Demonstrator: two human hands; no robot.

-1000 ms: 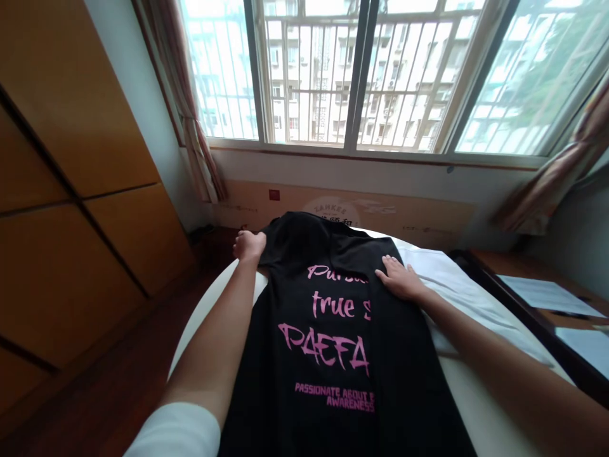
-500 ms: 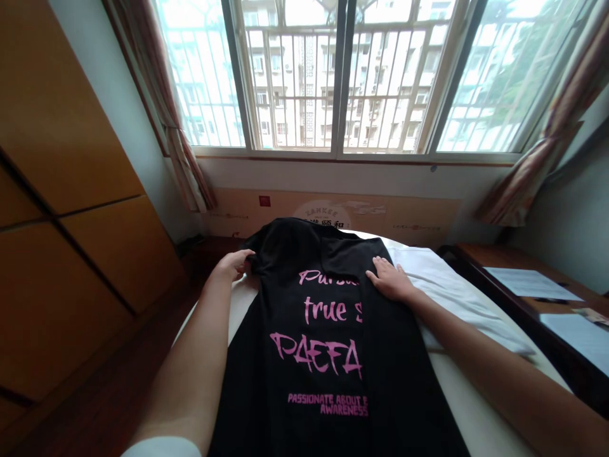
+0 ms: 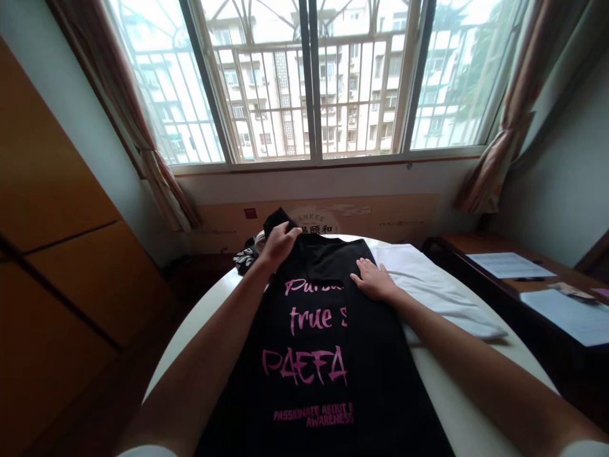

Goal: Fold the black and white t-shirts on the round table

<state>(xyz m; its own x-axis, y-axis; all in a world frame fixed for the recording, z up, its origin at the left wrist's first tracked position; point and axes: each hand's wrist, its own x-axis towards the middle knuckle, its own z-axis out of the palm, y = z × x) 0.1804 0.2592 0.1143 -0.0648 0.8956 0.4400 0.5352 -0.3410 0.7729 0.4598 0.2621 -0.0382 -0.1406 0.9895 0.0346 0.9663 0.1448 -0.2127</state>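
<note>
1. My black shirt (image 3: 323,336) with pink lettering lies across the middle of the white table (image 3: 457,400), its collar end toward the far edge. It runs past the bottom of my view, so I cannot tell where the hem ends.
2. My left hand (image 3: 281,244) pinches black cloth at the left shoulder, thumb against fingers, with a bunch standing up beyond the knuckles.
3. My right hand (image 3: 373,279) lies palm down, fingers slightly spread, pressing the folded-in right panel, which cuts off the lettering.
4. If I pull the left side harder than my right palm presses, I judge the whole shirt could slip and that right fold could skew.
5. Letting go while the shoulder is bunched could leave a crumple near the collar.
6. A careless sweep could push the patterned bundle (image 3: 244,259) off the far left edge, or rumple the white cloth (image 3: 428,289) toward the right edge.
7. Compared with half a second ago, my left hand has come inward from the left edge, bringing the shoulder cloth with it, and the bundle now shows there. My right hand stays on the same panel.
</note>
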